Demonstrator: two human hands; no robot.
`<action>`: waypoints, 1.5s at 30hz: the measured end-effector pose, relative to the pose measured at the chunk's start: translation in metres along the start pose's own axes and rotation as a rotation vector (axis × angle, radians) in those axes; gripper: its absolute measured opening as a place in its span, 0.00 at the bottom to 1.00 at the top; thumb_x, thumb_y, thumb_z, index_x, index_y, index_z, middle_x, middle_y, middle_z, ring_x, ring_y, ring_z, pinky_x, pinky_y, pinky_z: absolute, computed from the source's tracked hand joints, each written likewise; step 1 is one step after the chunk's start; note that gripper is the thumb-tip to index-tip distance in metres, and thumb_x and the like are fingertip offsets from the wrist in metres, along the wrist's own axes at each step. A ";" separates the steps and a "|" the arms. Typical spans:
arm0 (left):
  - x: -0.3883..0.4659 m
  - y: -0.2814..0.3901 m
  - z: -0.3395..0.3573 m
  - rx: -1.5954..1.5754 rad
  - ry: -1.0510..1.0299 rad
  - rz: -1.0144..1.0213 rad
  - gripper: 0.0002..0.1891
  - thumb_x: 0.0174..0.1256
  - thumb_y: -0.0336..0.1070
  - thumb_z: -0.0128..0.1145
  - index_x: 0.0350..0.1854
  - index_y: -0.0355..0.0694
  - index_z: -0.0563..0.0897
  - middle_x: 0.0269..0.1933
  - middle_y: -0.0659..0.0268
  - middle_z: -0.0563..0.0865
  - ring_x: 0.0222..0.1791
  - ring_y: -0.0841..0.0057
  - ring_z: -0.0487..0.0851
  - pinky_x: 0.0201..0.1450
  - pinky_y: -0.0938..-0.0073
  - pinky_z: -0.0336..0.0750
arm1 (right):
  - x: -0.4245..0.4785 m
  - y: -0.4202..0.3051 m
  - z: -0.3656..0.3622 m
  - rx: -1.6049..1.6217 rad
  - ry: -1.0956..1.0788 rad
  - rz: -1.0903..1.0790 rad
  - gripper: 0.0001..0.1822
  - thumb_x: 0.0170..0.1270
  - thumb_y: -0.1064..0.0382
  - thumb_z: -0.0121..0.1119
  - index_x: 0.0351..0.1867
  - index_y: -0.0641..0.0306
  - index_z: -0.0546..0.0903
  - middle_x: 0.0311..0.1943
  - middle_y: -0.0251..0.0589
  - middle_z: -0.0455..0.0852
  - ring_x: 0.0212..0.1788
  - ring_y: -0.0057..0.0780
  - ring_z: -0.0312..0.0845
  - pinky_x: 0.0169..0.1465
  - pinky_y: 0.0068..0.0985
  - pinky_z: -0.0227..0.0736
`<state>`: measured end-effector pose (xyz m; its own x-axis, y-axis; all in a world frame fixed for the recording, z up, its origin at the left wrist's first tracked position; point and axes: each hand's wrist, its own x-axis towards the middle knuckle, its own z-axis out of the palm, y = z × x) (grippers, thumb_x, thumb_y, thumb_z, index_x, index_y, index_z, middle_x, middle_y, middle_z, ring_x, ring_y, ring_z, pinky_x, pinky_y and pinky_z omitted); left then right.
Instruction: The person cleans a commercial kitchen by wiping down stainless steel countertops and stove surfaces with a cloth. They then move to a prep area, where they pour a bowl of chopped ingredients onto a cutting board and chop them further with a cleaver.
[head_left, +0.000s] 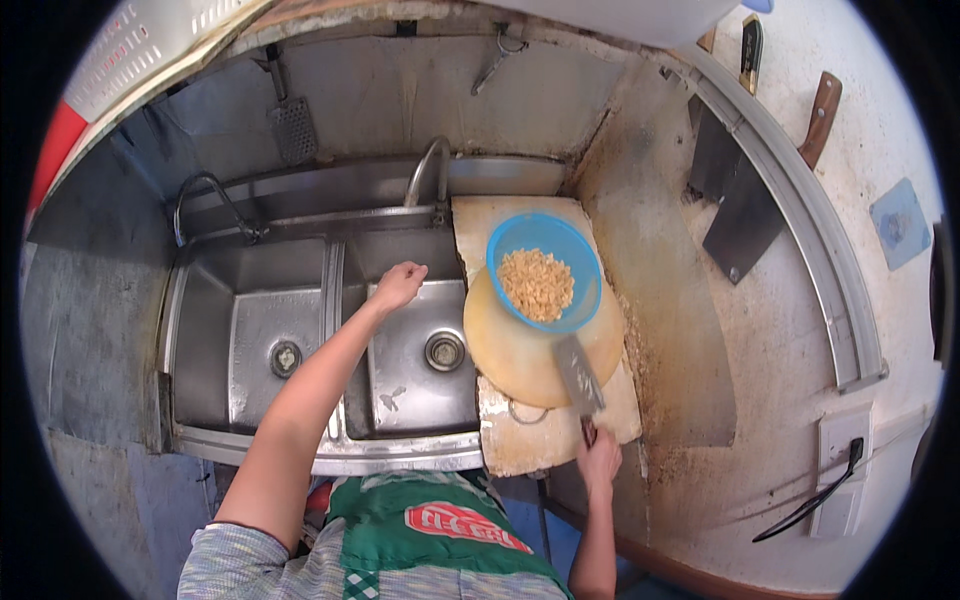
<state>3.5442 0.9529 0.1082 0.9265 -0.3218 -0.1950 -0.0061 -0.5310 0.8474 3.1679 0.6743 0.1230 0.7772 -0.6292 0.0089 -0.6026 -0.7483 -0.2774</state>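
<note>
My right hand (600, 456) grips the handle of a cleaver (579, 375). Its broad metal blade lies over the near right part of a round cutting board (517, 371), pointing away from me. On the far part of that board stands a blue plastic basket (583, 311), holding pale tan chopped pieces (536, 285) whose kind is unclear. My left hand (401, 286) hovers over the right sink basin (409, 397), left of the basket. Its fingers are curled together, and nothing shows in them.
A worn board (517, 442) lies under the round one. To the left are a second basin (262, 330) and two curved faucets (206, 184) (429, 169). A perforated turner (292, 131) hangs behind. Cleavers (742, 217) hang at the right wall; a black cable (810, 499) is plugged in there.
</note>
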 end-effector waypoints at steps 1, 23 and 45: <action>0.015 0.004 0.003 -0.070 -0.001 -0.088 0.22 0.63 0.53 0.47 0.41 0.35 0.78 0.33 0.62 0.82 0.29 0.74 0.80 0.34 0.72 0.74 | -0.016 0.001 -0.006 0.008 -0.027 -0.007 0.10 0.47 0.63 0.59 0.30 0.65 0.74 0.31 0.54 0.76 0.36 0.53 0.73 0.39 0.44 0.67; 0.162 -0.001 0.077 -0.647 0.063 -0.379 0.28 0.65 0.62 0.37 0.37 0.38 0.75 0.25 0.68 0.73 0.22 0.80 0.72 0.22 0.78 0.70 | 0.000 -0.162 0.025 0.007 -0.083 -0.435 0.12 0.42 0.63 0.64 0.29 0.59 0.75 0.28 0.41 0.74 0.32 0.37 0.75 0.30 0.32 0.73; 0.021 0.023 -0.043 0.121 -0.202 0.444 0.18 0.67 0.39 0.40 0.54 0.37 0.74 0.51 0.52 0.78 0.53 0.59 0.76 0.58 0.67 0.68 | 0.141 -0.298 0.104 -0.071 -0.153 -0.655 0.18 0.42 0.64 0.66 0.36 0.63 0.75 0.36 0.46 0.77 0.41 0.40 0.76 0.42 0.34 0.74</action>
<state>3.5799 0.9673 0.1451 0.7335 -0.6762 0.0691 -0.4378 -0.3921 0.8091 3.4755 0.8304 0.1074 0.9998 -0.0085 0.0160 -0.0051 -0.9802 -0.1977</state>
